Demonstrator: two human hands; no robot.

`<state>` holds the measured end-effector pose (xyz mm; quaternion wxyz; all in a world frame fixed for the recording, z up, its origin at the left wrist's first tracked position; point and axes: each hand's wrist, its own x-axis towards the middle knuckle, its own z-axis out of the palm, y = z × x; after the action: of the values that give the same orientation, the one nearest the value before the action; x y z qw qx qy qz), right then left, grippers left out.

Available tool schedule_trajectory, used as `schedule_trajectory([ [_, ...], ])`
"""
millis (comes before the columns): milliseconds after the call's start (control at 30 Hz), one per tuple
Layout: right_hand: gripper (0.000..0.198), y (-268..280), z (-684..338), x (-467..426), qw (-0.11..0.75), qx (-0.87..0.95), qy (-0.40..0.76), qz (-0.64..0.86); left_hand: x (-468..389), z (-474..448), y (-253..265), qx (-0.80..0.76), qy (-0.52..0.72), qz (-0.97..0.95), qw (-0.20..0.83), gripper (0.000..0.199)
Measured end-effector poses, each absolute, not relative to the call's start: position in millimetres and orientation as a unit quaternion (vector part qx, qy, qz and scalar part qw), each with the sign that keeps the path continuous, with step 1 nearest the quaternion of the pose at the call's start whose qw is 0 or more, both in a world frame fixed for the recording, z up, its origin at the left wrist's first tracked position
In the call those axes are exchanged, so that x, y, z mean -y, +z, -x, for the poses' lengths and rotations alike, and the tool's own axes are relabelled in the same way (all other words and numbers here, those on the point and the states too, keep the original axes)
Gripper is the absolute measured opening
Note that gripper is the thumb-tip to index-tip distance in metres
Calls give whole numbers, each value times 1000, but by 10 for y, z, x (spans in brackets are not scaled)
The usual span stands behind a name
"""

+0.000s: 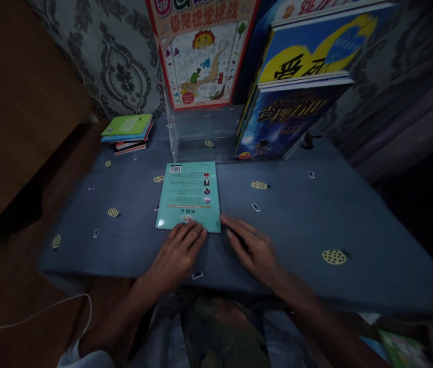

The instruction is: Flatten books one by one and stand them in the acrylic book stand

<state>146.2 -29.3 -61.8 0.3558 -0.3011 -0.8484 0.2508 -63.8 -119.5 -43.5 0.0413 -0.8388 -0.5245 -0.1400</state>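
Observation:
A thin teal book (190, 191) lies flat on the blue tablecloth, its barcode at the far left corner and its printed title upside down from where I look. Resting on its near edge are the stretched fingers of my left hand (180, 250), laid flat and not wrapped around it. Beside the near right corner is my right hand (253, 248), its index fingertip at the book's side edge and its thumb apart below. Neither hand grips the book. The fingers of my left hand cover part of the near edge.
Behind the book stands a clear acrylic rack (205, 135) with a red-bordered picture book (205, 61). To its right are a dark blue book (285, 120) and a blue-yellow book (316, 48). A small book stack (127, 132) sits back left. A white cable (48, 308) hangs at lower left.

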Motion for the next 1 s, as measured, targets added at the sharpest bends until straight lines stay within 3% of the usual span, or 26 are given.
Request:
schedule_trajectory([
  [667, 44, -612, -1480, 296, 367, 841, 261, 300, 916, 414, -304, 500, -102, 860, 16, 46],
  [1000, 52, -664, -1489, 278, 400, 830, 237, 307, 421, 451, -129, 483, -70, 873, -9, 35],
])
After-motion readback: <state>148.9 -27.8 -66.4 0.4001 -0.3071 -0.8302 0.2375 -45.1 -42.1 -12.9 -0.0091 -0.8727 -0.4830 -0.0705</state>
